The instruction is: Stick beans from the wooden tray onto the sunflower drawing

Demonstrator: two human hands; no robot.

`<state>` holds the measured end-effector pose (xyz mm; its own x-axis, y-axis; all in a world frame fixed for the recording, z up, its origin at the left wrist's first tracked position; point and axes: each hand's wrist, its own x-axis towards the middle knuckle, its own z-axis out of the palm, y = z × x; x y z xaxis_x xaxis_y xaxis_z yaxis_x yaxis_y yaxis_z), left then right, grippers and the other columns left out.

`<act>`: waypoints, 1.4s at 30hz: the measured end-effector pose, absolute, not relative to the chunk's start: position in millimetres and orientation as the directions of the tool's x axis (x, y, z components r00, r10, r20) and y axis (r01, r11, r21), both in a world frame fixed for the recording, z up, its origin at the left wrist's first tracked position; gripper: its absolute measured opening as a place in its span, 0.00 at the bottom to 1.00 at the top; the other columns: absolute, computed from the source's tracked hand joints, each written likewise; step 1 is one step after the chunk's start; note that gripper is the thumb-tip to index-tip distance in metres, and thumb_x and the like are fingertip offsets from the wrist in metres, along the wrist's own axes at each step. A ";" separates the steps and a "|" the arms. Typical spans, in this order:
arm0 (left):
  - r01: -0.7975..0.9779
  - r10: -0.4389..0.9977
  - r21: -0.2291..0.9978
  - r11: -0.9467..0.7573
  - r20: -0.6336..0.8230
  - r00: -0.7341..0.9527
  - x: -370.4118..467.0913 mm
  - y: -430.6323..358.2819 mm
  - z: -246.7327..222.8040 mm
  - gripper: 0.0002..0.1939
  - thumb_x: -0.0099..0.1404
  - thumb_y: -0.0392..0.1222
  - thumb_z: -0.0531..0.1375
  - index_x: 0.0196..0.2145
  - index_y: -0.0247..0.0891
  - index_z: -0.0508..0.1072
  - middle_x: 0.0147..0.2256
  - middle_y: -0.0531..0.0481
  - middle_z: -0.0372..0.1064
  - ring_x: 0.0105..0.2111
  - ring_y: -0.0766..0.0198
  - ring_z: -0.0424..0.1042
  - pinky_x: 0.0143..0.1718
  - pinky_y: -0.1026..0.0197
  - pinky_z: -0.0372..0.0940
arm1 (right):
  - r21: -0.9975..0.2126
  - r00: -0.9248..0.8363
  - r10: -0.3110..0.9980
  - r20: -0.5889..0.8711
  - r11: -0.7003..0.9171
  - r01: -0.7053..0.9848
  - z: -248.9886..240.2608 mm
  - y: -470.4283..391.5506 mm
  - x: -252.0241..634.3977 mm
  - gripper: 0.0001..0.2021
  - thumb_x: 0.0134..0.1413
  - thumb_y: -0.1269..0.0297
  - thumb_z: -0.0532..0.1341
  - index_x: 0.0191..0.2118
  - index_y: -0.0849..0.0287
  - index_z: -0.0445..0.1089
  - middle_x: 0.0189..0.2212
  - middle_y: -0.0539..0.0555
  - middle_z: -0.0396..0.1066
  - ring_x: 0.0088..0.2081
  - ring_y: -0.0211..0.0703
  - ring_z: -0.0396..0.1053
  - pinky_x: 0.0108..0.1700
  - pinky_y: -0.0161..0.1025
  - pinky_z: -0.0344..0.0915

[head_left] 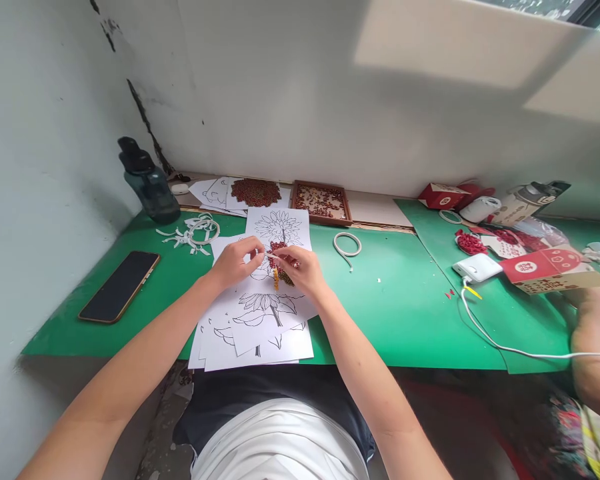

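Observation:
Both hands meet above a stack of white sheets (260, 343) with black flower line drawings. The fingers of my left hand (239, 262) are pinched on a small pale piece, too small to name. My right hand (303, 269) is closed too, its fingertips at the other side of that piece. Under the fingertips lies a pile of dark red beads (279, 247) on the paper. A short yellow strip (276, 279) is just below, with brownish-green beads (286, 277) beside it, partly hidden by my right hand.
A phone (120, 287), a dark bottle (153, 187) and white strips (187, 235) are left. Behind are a bead pile (256, 193) and wooden tray (350, 217). A white coil (347, 251), power bank (477, 268), cable, red box (540, 265) and another person's arm (595, 347) are right.

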<state>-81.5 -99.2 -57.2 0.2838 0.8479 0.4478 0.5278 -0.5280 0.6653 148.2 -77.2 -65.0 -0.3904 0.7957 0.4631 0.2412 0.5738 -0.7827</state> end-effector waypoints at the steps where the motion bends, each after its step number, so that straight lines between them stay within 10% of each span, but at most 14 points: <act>1: 0.532 0.848 0.662 -0.528 0.447 0.286 -80.0 -100.0 -56.8 0.06 0.73 0.43 0.57 0.36 0.42 0.70 0.35 0.53 0.71 0.34 0.62 0.69 0.40 0.57 0.63 | -0.786 -0.386 0.797 0.464 0.571 0.236 -65.2 -77.4 147.5 0.08 0.67 0.58 0.66 0.42 0.53 0.81 0.36 0.54 0.81 0.35 0.42 0.75 0.38 0.40 0.70; 42: 0.524 0.826 0.639 -0.563 0.425 0.370 -79.4 -102.5 -59.6 0.05 0.70 0.43 0.63 0.43 0.43 0.76 0.40 0.51 0.78 0.32 0.64 0.73 0.40 0.57 0.69 | -0.829 -0.297 0.908 0.295 0.398 0.393 -58.1 -83.7 144.5 0.06 0.60 0.63 0.63 0.33 0.55 0.78 0.28 0.50 0.76 0.30 0.41 0.69 0.34 0.38 0.64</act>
<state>-79.4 -102.5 -59.6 0.3701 0.8262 0.4246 0.5236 -0.5631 0.6393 144.5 -83.7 -58.1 -0.2969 0.9081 0.2953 0.3933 0.3981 -0.8288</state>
